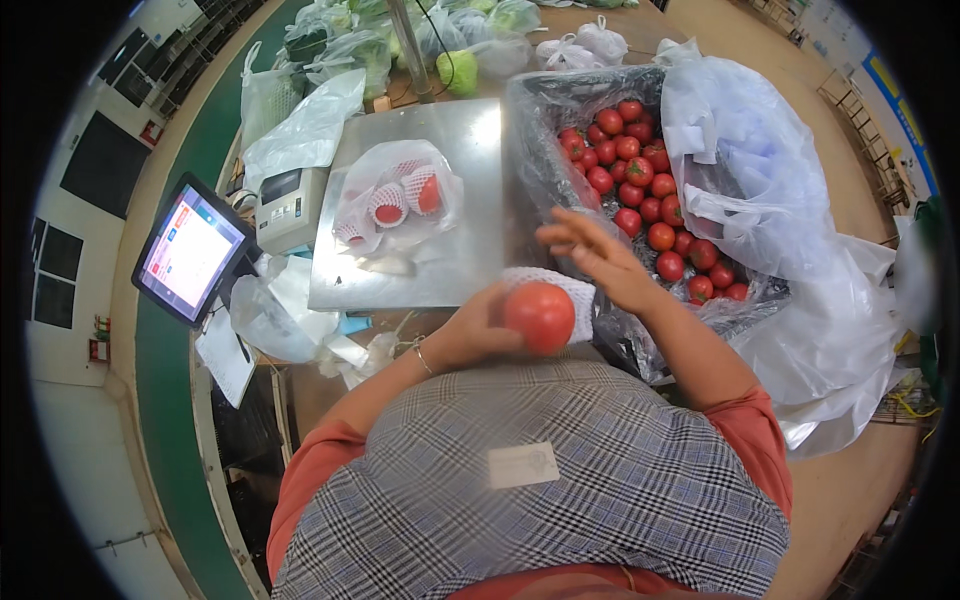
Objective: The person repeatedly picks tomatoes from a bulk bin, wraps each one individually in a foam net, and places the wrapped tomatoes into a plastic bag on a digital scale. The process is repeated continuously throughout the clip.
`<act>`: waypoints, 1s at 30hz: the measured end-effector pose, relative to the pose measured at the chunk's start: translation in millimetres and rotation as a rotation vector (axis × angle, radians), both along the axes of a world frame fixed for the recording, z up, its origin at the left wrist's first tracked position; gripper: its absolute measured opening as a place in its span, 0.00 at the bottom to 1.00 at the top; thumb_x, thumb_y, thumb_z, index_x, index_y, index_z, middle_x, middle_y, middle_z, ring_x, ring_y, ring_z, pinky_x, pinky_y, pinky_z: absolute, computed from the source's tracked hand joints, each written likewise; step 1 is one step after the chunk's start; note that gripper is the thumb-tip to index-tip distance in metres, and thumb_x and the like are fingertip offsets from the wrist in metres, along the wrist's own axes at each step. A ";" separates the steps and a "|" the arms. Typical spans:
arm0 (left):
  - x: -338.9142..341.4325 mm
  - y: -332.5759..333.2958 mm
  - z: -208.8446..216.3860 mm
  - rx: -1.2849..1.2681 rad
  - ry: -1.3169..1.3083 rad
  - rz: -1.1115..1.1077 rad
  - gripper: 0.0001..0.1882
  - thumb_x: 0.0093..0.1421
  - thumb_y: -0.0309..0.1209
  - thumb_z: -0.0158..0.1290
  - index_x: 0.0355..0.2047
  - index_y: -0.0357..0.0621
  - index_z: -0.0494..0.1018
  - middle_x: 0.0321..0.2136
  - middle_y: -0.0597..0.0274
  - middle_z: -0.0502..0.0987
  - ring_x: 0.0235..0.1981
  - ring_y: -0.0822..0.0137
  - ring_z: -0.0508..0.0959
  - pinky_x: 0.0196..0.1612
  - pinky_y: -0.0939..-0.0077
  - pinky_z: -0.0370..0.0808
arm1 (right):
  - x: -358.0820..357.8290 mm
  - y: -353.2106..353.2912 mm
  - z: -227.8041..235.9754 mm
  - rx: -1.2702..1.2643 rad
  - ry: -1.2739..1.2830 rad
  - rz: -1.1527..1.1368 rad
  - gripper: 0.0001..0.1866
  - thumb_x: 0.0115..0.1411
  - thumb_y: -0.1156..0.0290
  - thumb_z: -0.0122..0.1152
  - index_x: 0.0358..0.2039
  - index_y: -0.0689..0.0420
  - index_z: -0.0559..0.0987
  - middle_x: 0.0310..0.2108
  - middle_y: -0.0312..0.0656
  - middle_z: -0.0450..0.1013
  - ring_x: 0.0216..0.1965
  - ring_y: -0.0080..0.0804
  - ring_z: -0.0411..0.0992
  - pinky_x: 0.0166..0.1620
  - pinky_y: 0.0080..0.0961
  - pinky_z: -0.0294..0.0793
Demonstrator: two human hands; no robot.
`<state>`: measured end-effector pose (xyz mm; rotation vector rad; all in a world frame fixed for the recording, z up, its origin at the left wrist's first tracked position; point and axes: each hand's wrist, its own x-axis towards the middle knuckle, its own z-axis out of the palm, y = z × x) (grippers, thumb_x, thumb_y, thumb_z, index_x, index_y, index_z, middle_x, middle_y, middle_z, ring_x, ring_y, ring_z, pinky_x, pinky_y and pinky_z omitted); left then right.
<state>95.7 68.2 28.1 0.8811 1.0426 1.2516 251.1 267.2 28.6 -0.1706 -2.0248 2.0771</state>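
Observation:
Close to my body, my left hand (475, 328) is closed on a large red tomato (540, 318). A white foam net sleeve (578, 292) shows against the far right side of the tomato; how much of the tomato sits in it I cannot tell. My right hand (600, 258) is held above the near left of the tomato crate, fingers apart and nothing in them. Several loose tomatoes (640, 172) fill the plastic-lined dark crate (583, 88). On the metal weighing plate (475, 135) lies a clear bag (445, 212) with several tomatoes in foam nets.
To the left stand a lit touch screen (190, 250) and a label printer (290, 210). A metal pole (408, 50) rises behind the plate, with bagged greens (345, 62) around it. A large translucent plastic sheet (755, 150) drapes over the crate's right side.

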 end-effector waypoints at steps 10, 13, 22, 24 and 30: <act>-24.5 -27.9 3.3 0.064 -0.051 0.040 0.52 0.40 0.39 0.71 0.63 0.39 0.56 0.56 0.57 0.67 0.56 0.65 0.69 0.59 0.69 0.67 | -15.6 -42.1 -4.7 -0.495 0.123 0.115 0.35 0.56 0.76 0.63 0.64 0.56 0.60 0.39 0.37 0.69 0.44 0.26 0.71 0.48 0.24 0.71; -38.9 -40.4 1.9 0.063 0.090 0.340 0.45 0.43 0.29 0.67 0.60 0.40 0.57 0.52 0.58 0.69 0.53 0.64 0.72 0.55 0.70 0.71 | -24.6 -68.0 24.9 0.013 0.034 -0.054 0.25 0.55 0.76 0.64 0.55 0.57 0.71 0.39 0.35 0.71 0.42 0.22 0.70 0.46 0.20 0.71; -163.9 13.9 -47.8 0.044 0.415 0.860 0.34 0.46 0.22 0.58 0.54 0.42 0.58 0.42 0.55 0.70 0.43 0.66 0.75 0.42 0.73 0.76 | -188.1 -20.7 -81.5 0.252 -0.279 -0.687 0.28 0.54 0.66 0.66 0.53 0.65 0.70 0.45 0.46 0.74 0.44 0.29 0.73 0.45 0.27 0.73; -185.0 25.4 -55.6 0.032 0.553 0.805 0.34 0.46 0.22 0.58 0.54 0.43 0.57 0.42 0.55 0.70 0.43 0.65 0.75 0.40 0.74 0.76 | -196.6 -28.7 -68.9 0.074 -0.346 -0.433 0.24 0.55 0.70 0.64 0.51 0.65 0.71 0.42 0.47 0.75 0.44 0.31 0.74 0.47 0.27 0.73; -230.3 39.1 -52.4 0.055 0.558 0.783 0.36 0.43 0.21 0.58 0.54 0.45 0.57 0.42 0.56 0.69 0.39 0.67 0.73 0.42 0.75 0.74 | -206.8 -44.0 -61.1 -0.339 -0.011 -0.478 0.17 0.52 0.76 0.65 0.43 0.64 0.76 0.37 0.44 0.76 0.40 0.31 0.74 0.44 0.28 0.72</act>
